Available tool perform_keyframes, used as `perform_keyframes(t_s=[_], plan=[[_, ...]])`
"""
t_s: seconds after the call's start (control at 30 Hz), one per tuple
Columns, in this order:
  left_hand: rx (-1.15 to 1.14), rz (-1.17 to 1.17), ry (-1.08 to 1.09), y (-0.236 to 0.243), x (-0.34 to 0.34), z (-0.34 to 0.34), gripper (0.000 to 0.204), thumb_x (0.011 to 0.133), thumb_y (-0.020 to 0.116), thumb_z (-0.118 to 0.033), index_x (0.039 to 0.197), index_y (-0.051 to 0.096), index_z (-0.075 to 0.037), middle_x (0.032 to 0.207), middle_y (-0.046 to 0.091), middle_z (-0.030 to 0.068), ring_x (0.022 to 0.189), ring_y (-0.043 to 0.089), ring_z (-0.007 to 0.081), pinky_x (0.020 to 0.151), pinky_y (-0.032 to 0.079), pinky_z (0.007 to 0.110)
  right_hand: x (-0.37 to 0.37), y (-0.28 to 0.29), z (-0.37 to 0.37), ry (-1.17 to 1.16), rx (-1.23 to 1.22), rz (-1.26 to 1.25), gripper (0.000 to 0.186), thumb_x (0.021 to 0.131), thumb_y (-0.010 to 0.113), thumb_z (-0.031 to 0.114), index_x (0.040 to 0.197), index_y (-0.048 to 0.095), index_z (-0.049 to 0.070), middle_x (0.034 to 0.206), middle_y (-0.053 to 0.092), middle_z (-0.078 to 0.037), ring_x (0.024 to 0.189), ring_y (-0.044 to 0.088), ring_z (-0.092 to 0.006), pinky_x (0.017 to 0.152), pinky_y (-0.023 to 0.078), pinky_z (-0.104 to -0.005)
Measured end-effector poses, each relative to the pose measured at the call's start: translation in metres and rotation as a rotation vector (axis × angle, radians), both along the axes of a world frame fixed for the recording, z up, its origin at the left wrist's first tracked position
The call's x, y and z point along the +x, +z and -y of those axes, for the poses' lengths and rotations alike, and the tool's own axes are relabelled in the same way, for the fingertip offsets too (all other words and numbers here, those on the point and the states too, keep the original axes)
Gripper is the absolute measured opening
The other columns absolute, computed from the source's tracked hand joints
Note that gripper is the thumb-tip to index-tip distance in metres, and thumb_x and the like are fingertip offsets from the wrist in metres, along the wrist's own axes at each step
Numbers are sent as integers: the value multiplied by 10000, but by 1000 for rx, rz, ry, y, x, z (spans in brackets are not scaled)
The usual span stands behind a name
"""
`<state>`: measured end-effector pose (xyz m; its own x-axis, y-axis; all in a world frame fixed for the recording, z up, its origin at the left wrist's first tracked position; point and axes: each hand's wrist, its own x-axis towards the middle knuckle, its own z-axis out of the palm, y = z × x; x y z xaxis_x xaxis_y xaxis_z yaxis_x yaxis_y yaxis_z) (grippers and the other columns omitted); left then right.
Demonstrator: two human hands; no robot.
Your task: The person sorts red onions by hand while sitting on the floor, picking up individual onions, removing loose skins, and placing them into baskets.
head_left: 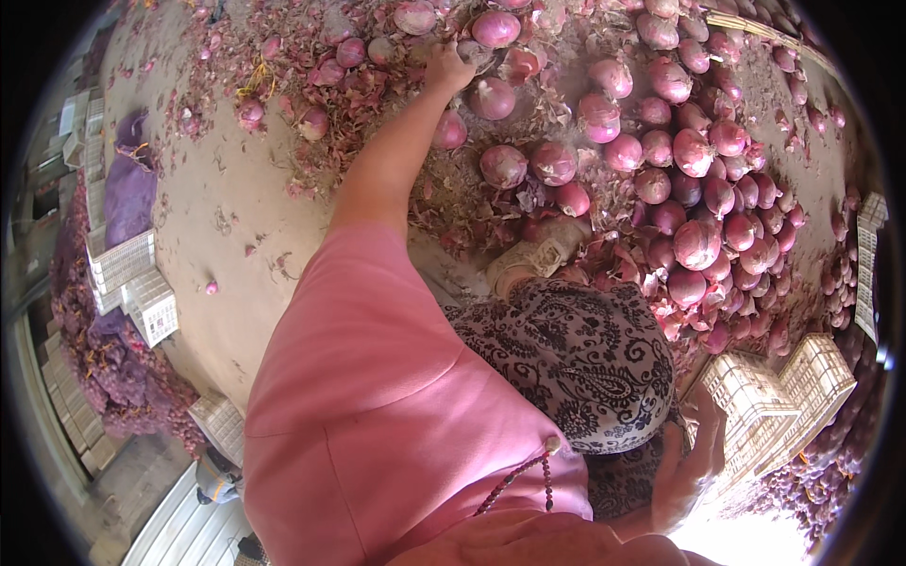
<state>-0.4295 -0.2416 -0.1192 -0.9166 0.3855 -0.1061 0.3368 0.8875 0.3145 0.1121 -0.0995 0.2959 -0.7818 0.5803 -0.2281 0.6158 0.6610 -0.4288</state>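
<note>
At the top of the head view, my left hand (451, 71) reaches out to the littered ground. Its fingers curl against a dull greyish onion (479, 57), partly hidden by the hand. Large red onions lie around it: one above (496, 29), another just below (492, 98). My right hand (694, 462) is raised at the lower right beside white plastic crates (750, 391). Its fingers look stretched out and slightly blurred, with nothing visible in them. My knee, in patterned black and grey cloth (566, 363), lies between the arms.
A dense pile of red onions (696, 245) spreads on the right. Dry skins (359, 108) and scattered onions litter the ground. Along the left stand more white crates (149, 307), a purple mesh sack (130, 193) and a heap of onions (123, 377). My beige shoe (543, 253) rests near the pile.
</note>
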Motion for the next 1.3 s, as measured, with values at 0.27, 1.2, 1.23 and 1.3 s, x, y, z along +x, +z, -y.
perform_keyframes(t_s=[0.27,1.2,1.23,1.3], plan=[[-85,54,51,34,33,-28,826,771,685,-582,1377,455,-70,1353,512,227,1259,514,371,1039,441,458,-28,19,6,-15,-35,70,446,873,609,26,1317,566,34,1094,650,-156,887,654,-271,771,530,-379],[638,846,76,-29,19,-3,470,910,666,-326,1270,589,-33,1165,656,89,1090,625,216,954,507,370,-28,-2,-16,21,-37,26,412,903,603,77,1308,571,11,1095,651,-168,918,647,-286,804,520,-408],[572,800,24,-34,17,-12,534,889,690,-358,1290,570,-26,1175,658,103,1104,624,228,955,499,369,-28,-1,-18,35,-54,6,414,903,608,84,1309,570,10,1093,651,-165,913,645,-286,802,517,-410],[401,642,-12,-27,36,-45,701,768,763,-480,1223,585,23,1154,673,167,1073,649,261,934,510,356,-27,-3,-17,-5,-55,16,413,903,616,95,1305,571,8,1091,649,-164,905,641,-289,800,512,-414]])
